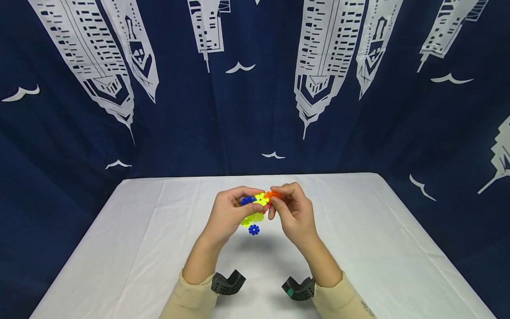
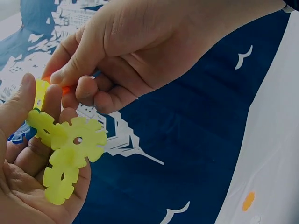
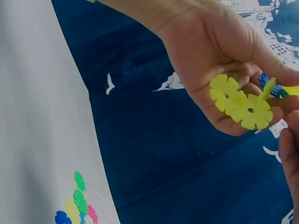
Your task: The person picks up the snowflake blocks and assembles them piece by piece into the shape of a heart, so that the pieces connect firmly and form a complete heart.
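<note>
Head view: noted a white-clothed table (image 1: 99,248), faintly creased, and a dark-blue curtain (image 1: 255,115) beyond at twelve o'clock, printed with white towers (image 1: 328,44) pointing toward six o'clock. Right wrist view: logged loose green discs (image 3: 80,201), a pale-yellow disc (image 3: 71,210), a dark-blue disc (image 3: 61,217) and a pink disc (image 3: 92,213) on the tabletop, near seven o'clock. Left wrist view: logged an orange piece (image 2: 249,201) on the tabletop, between four and five o'clock.

Found thin, plastic-looking, flower-shaped discs, notched around the rim. Found lime discs (image 2: 78,139) with central holes, interlocked at angles, before the left palm.

Observed left hand (image 1: 227,212) reaching in from seven o'clock, pinching a yellow disc (image 1: 261,199) between thumb and fingers, with a blue disc (image 1: 247,200) at nine o'clock beside it. Observed right hand (image 1: 293,215) reaching in from five o'clock, thumb and finger gripping an orange disc (image 1: 272,195) at the yellow disc's two-to-three o'clock edge. Could not tell joined from merely touching there. Recorded both hands raised above the table, beige sleeves (image 1: 191,299) at the forearms.
</note>
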Tool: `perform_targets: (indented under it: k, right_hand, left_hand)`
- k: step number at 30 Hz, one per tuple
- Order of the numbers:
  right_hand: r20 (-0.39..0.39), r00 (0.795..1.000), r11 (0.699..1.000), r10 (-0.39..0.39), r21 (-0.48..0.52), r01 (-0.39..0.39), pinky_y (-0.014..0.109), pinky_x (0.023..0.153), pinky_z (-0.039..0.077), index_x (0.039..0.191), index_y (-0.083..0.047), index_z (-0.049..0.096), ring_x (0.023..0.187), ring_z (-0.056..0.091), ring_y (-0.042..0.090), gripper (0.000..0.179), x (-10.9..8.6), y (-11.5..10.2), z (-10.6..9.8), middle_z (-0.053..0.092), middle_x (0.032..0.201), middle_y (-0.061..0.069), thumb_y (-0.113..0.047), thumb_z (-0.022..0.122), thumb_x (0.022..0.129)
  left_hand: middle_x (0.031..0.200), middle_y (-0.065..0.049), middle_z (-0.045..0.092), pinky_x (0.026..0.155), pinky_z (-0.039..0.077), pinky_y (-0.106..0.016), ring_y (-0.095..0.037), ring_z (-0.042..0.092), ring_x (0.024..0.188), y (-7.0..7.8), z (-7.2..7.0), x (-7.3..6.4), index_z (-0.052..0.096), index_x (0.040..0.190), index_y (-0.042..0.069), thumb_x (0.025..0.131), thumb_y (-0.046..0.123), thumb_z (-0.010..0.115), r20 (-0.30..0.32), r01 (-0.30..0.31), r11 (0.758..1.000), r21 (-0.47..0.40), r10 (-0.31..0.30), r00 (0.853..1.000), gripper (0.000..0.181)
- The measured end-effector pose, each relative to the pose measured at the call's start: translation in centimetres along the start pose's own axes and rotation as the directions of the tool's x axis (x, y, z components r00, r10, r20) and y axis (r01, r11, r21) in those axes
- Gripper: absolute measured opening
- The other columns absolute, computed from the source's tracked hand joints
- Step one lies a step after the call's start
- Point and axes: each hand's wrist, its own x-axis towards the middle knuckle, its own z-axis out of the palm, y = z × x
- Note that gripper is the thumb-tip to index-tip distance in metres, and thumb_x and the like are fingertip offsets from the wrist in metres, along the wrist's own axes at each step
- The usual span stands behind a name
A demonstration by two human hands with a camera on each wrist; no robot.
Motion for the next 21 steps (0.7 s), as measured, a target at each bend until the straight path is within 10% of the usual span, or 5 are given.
perform_targets:
  k: [21]
  right_hand:
    - [0.010,0.993,0.975,0.115,-0.195,-0.110,0.021,0.061,0.056,0.116,0.000,0.062,0.059,0.059,0.013,0.024,0.5,0.1,-1.4,0.067,0.085,0.012,0.009,0.060,0.093]
  left_hand:
    - [0.113,-0.012,0.068,0.076,0.057,-0.021,-0.018,0.064,0.092,-0.2,-0.1,0.4,0.070,0.116,0.007,0.090,0.016,0.074,-0.008,0.031,0.996,0.086,-0.031,0.999,0.028]
